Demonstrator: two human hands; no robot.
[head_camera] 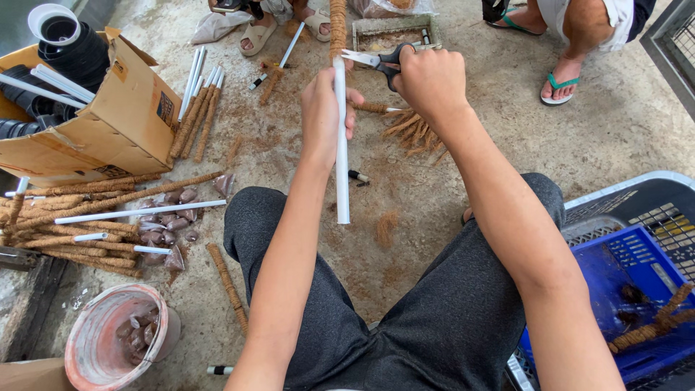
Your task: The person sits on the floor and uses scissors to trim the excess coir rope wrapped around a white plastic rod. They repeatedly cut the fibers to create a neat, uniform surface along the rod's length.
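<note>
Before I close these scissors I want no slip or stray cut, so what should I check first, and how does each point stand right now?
1. Left hand grips the white pipe firmly: ok, fingers wrapped around it.
2. Scissors held in the right hand: ok, blades open at the pipe's top.
3. Left fingers away from the blades: ok, they sit below the blades.
4. Blades lined up where the coir wrap ends: cannot tell, the pipe hides the contact.
5. Bystanders' feet away from the cut: ok, they stand apart.
</note>
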